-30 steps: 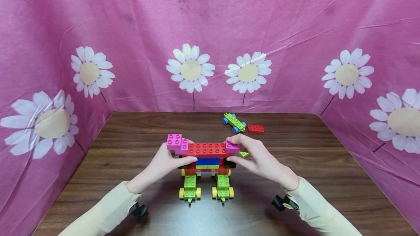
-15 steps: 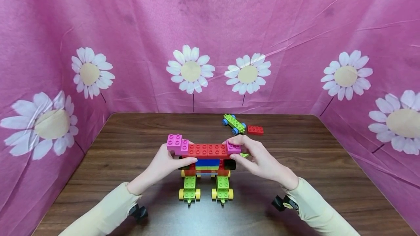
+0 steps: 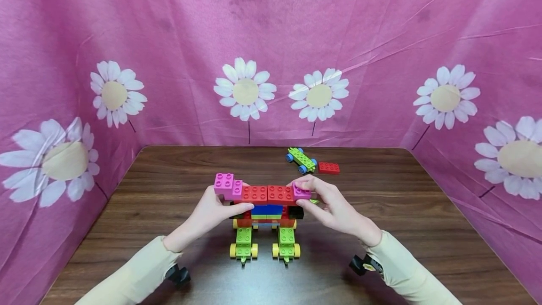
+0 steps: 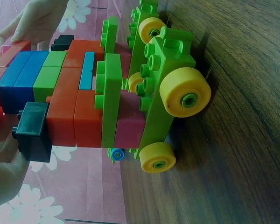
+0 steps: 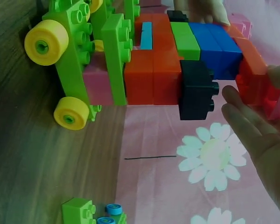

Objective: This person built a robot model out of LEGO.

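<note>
A toy-brick build [image 3: 267,211] stands on two lime wheeled bases [image 3: 244,244] with yellow wheels, centred before me. Across its top lie two red bricks [image 3: 254,194], with a narrow gap between them. Pink bricks [image 3: 224,184] sit at the left end and a pink brick [image 3: 301,192] at the right end. My left hand [image 3: 214,208] grips the left end, thumb along the front. The right red brick [image 3: 280,195] and its pink brick are held by my right hand [image 3: 332,206]. In the right wrist view that red brick [image 5: 253,70] tilts off the blue bricks [image 5: 214,49].
On the far side of the wooden table [image 3: 178,168] lie a lime wheeled base [image 3: 301,160] with blue wheels and a loose red brick [image 3: 329,168]. A small lime piece [image 3: 314,201] shows partly behind my right hand. A pink curtain [image 3: 190,51] hangs around the table.
The right red brick and its pink brick have shifted slightly right, and a gap has come between the two red bricks. My left hand has stayed nearly still.
</note>
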A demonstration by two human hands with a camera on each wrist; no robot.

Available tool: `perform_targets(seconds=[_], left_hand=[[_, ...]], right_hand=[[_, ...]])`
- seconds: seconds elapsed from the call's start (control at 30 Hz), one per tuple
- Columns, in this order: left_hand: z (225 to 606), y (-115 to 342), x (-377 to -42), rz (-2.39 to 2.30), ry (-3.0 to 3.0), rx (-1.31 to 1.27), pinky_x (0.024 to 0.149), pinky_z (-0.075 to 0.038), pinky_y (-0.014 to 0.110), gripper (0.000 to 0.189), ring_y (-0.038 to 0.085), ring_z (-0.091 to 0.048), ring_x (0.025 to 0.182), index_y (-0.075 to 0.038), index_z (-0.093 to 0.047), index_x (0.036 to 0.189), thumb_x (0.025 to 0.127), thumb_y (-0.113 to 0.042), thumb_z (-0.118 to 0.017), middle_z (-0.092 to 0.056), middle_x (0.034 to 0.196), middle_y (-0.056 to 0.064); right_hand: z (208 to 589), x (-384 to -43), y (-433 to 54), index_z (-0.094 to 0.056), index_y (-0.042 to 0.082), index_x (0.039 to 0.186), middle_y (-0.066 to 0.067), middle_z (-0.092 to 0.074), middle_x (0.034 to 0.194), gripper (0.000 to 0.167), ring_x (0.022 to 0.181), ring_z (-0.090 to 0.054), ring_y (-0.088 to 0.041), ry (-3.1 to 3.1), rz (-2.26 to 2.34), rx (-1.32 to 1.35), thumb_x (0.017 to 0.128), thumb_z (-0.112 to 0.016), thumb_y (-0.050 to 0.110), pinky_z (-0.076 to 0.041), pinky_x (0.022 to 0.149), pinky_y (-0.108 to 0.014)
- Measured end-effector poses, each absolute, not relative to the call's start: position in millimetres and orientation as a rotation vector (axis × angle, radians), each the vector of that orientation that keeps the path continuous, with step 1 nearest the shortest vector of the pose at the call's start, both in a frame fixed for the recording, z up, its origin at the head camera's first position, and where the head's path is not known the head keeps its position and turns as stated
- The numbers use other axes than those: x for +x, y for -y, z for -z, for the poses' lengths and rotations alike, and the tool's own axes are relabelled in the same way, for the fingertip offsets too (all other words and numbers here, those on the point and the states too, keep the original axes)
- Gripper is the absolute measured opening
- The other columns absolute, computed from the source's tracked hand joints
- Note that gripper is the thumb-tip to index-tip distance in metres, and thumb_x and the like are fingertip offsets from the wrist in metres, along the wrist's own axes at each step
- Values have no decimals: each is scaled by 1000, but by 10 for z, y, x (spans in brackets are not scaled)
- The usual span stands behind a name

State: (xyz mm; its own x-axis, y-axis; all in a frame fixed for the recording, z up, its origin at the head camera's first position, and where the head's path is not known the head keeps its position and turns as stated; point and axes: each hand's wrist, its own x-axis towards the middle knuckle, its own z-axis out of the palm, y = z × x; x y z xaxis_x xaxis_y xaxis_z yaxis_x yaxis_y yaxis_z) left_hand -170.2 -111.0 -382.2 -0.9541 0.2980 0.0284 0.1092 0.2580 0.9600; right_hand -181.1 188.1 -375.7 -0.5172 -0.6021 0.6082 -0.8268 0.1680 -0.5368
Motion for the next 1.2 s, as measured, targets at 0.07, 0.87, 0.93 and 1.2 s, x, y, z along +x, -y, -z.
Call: perform_targets(seconds=[0.07,0.87,0.93,1.2], left_hand=[[3818,1116,-1699,-1785,-2359,378,94,-57,35,49,18,-68,105,-12,-66,123,81,-32,-82,-73,117,9],[3829,1102,-1681,-1775,-2377,356,96,-56,37,49,18,-67,106,-13,-65,124,81,-32,-82,-72,119,8],[3829,1101,-1683,-1779,-2375,361,96,-56,37,49,18,-67,106,-13,-65,123,81,-32,-82,-72,119,8],[3804,1155,-1723,-1791,-2364,496,93,-57,34,51,18,-66,106,-13,-63,126,81,-28,-83,-69,123,9]], right_hand=[[3747,-1818,-1875,-55,4,114,-16,-65,119,37,104,-62,-11,2182,-1258,1389,83,-69,-12,-59,68,-20],[3643,-1815,-1861,-61,8,115,-7,-69,113,41,98,-65,-11,2219,-1017,1367,79,-78,-3,-54,74,-15],[3670,-1809,-1860,-59,8,117,-8,-70,115,45,99,-65,-9,2206,-1070,1350,78,-78,-5,-56,75,-16],[3753,-1802,-1865,-54,3,123,-13,-65,122,54,106,-63,-9,2148,-1204,1393,76,-74,-14,-58,74,-17]])
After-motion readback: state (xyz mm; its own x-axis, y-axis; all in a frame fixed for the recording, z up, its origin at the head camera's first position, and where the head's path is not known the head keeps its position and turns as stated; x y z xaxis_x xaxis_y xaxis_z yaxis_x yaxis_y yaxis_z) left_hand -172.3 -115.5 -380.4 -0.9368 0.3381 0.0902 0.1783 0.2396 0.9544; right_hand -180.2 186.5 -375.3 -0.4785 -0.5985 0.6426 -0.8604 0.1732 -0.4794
